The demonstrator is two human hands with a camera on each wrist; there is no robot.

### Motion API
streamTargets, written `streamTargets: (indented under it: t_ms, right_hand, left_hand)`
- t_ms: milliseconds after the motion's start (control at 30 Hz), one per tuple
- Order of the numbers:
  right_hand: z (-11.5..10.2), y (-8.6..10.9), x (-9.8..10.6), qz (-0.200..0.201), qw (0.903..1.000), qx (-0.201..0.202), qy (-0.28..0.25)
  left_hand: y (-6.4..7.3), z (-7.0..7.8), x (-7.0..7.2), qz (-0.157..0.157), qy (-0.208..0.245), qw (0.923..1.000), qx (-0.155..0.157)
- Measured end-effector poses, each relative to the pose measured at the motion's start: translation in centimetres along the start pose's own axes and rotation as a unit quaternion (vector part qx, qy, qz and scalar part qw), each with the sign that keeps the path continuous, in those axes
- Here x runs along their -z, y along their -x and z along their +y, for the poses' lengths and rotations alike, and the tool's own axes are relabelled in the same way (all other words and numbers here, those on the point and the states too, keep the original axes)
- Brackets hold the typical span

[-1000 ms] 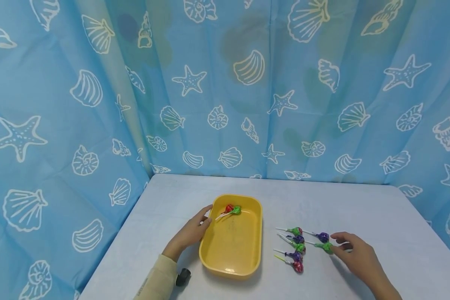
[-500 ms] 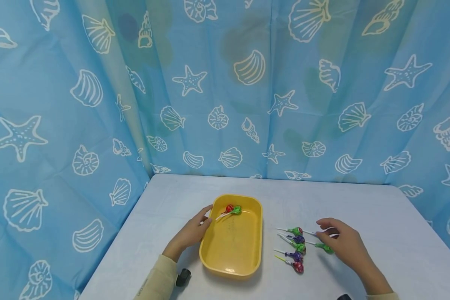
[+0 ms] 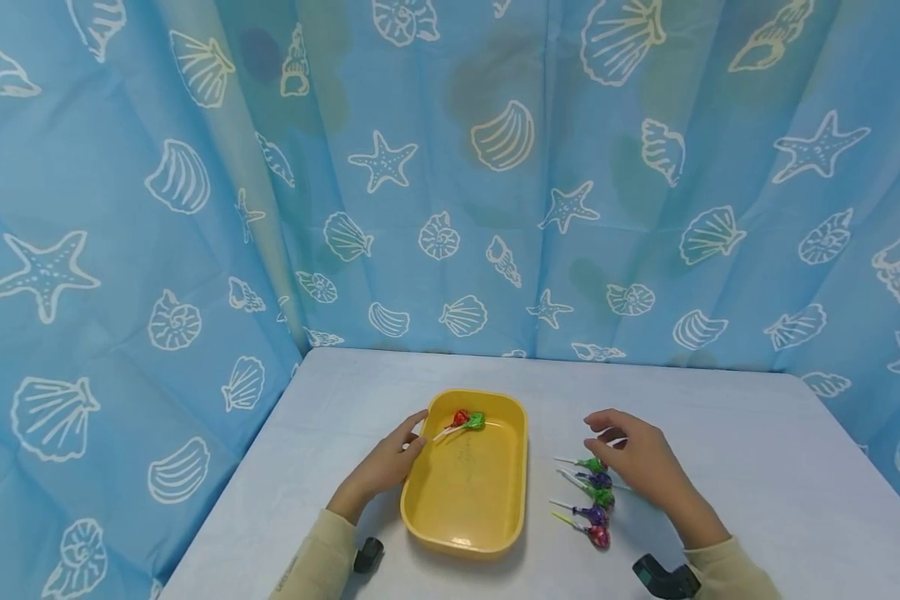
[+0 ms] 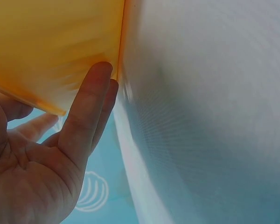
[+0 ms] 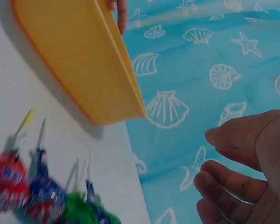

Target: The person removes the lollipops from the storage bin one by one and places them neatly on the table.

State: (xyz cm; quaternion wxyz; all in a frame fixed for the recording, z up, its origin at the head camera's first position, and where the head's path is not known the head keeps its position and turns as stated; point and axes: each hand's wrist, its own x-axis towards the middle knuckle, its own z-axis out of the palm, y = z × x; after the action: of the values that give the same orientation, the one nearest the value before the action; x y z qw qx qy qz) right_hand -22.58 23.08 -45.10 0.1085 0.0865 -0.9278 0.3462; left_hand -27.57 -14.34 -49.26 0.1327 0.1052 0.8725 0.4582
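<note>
My left hand (image 3: 382,468) rests at the left side of a yellow tray (image 3: 465,500). In the left wrist view its straight fingers (image 4: 86,112) lie against the tray's outer wall. A red lollipop (image 3: 461,417) and a green lollipop (image 3: 477,421) lie inside at the far end. My right hand (image 3: 637,458) hovers over the far end of a group of lollipops, fingers loosely bent, with a gap between thumb and index finger and nothing held. Below it lie green, purple (image 3: 592,516) and red (image 3: 599,537) lollipops; the hand hides others to the right.
A white cloth covers the table (image 3: 757,450). Blue curtains (image 3: 435,192) with shell prints hang behind and to the left. Black wrist devices (image 3: 667,579) sit near both sleeves.
My right hand has moved left and away from me, from beside the right-hand green lollipop to over the group's far end. The left hand and the tray stay where they were.
</note>
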Motion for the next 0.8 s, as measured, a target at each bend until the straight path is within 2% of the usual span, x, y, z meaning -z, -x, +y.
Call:
streamTargets:
  t_ms: [200,533,800]
  right_hand:
    - [-1.3,-1.2,-0.9,-0.019,0.9998,-0.001,-0.001]
    - [-3.7,-3.4,-2.5,-0.047,0.9982,0.031,-0.021]
    - [-5.8,-5.1,-4.3,-0.087,0.9957,0.001,-0.033]
  left_hand:
    - [0.1,0.2,0.0,0.003,0.002,1.0000,0.004]
    - [0.0,0.0,0.0,0.003,0.000,1.0000,0.003]
    - [0.1,0.1,0.0,0.004,0.002,1.0000,0.007]
